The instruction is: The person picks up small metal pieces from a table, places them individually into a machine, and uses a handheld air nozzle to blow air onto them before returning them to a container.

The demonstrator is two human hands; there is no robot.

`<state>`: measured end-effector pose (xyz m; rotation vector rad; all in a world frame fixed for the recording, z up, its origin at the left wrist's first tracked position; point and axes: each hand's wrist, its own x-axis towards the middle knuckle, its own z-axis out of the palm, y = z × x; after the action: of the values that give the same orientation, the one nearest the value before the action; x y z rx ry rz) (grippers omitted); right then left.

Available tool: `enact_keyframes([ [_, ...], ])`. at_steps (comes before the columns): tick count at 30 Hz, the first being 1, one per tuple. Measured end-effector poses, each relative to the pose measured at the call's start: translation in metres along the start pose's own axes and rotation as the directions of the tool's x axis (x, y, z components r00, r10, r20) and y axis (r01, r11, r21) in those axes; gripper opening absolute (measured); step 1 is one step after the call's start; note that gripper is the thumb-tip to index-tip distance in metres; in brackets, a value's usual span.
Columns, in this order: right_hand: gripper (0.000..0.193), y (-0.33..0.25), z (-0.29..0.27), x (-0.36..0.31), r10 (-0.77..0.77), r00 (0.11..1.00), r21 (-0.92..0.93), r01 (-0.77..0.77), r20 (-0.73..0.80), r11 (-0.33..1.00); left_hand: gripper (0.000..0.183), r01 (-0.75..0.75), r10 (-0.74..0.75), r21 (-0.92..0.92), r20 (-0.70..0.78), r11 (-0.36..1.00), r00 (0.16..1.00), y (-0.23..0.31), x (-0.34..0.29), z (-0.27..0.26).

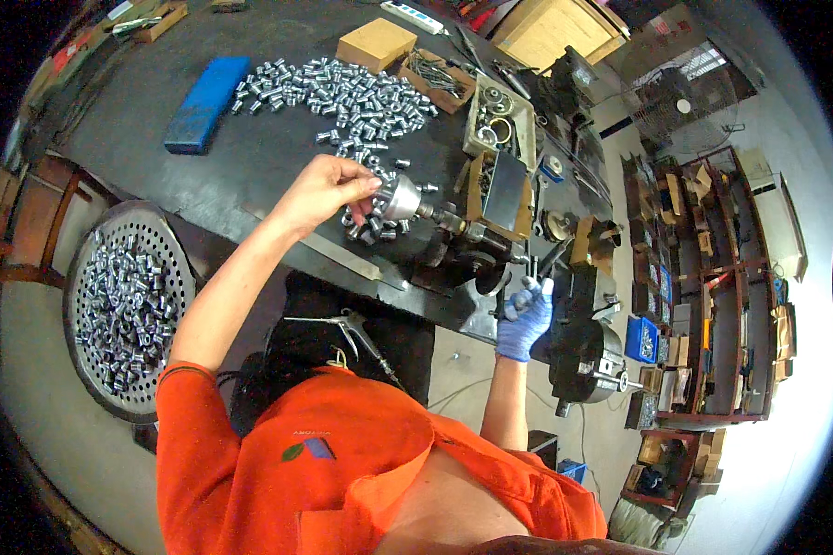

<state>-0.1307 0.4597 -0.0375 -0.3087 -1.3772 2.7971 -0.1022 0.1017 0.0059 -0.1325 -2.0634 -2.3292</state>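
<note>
- Two hands are busy in the head view, the only one; clock directions run from the silver chuck, 12 at the top.
- At 9 o'clock, the bare left hand brings thumb and fingers together at the chuck's mouth; I cannot tell whether they grasp a piece.
- Between 4 and 5, the gloved right hand has bent fingers beside the machine's rods; whether they grip one, I cannot tell.
- The metal sleeves lie in lots: a broad heap on the bench at 11, a small cluster just beside the chuck at 7, and another pile in the perforated pan at 8.
- The work looks mid-run; which lot is done and which is left does not show.
</note>
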Motion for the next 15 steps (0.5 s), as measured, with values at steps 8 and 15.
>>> enact_keyframes([
  [8,0.027,0.006,0.011,0.114,0.017,0.997,-0.29,0.007,0.08,0.957,0.019,0.05,-0.017,0.154,-0.208,0.987,0.978,-0.002,-0.049,-0.058],
  [15,0.037,-0.04,0.06,0.048,-0.278,0.943,-0.076,0.296,0.185,0.952,0.023,0.37,0.076,0.462,-0.701,0.806,0.709,0.006,-0.229,-0.162],
])
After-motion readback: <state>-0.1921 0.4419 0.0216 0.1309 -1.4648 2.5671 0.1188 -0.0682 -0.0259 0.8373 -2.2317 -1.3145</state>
